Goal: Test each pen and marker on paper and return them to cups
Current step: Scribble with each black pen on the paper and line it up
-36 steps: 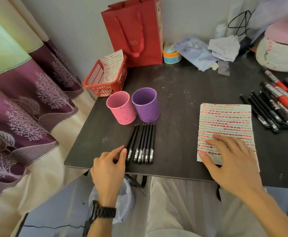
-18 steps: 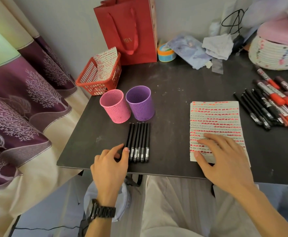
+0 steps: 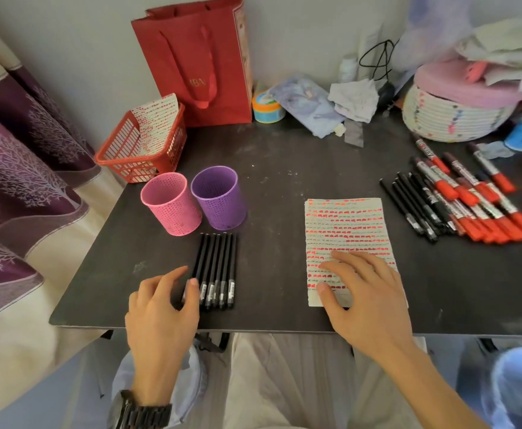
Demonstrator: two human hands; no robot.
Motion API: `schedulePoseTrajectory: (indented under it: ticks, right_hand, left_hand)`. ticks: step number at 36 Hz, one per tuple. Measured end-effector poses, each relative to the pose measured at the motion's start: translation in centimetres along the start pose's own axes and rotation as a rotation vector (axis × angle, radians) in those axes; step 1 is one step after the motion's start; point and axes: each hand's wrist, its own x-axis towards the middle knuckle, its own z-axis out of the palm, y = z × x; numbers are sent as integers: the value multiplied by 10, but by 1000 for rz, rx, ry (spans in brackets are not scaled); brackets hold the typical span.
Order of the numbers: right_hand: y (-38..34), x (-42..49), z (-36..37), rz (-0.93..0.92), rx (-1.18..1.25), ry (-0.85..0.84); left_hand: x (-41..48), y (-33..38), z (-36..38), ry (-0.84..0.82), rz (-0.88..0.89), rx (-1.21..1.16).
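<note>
On the dark counter [image 3: 284, 156], our left hand [image 3: 160, 311] has shifted its thumb against the outermost of the black pens [image 3: 218, 267] lying just before the cups [image 3: 219, 199], grip loose and holding nothing, so a pickup looks near, while our right hand [image 3: 365, 298] stays flat on the paper [image 3: 346, 224].

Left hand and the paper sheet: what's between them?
Head view: the row of black pens, right beside the left hand thumb, then bare dark tabletop up to the paper sheet.

A home room: purple tree-print curtain [image 3: 21, 181], red gift bag [image 3: 198, 63] and woven basket [image 3: 451, 116] on a cluttered table [image 3: 284, 156]
</note>
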Motion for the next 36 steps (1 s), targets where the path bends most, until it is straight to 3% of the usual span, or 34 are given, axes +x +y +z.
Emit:
schedulePoseTrajectory:
  ticks: [5, 9, 12, 15, 22, 27, 31, 36]
  right_hand:
    - [1, 0, -1, 57, 56, 110]
    - [0, 0, -1, 112, -41, 81]
    - [-3, 3, -2, 135, -77, 33]
    - [-3, 3, -4, 118, -68, 21]
    - [1, 7, -19, 88, 81, -95]
    - [29, 36, -51, 244, 307, -151]
    - [57, 77, -71, 274, 65, -101]
    - [78, 117, -79, 330, -324, -191]
  left_hand:
    - [-14, 34, 12, 69, 241, -126]
    - [-21, 73, 34, -62, 461, -244]
    - [-22, 95, 58, -218, 580, -245]
    - [-20, 104, 80, -271, 654, -189]
    - [-18, 93, 98, -283, 656, -102]
    - [-15, 92, 101, -338, 635, -95]
    - [-18, 94, 101, -322, 613, -123]
    - [-17, 94, 100, -340, 595, -120]
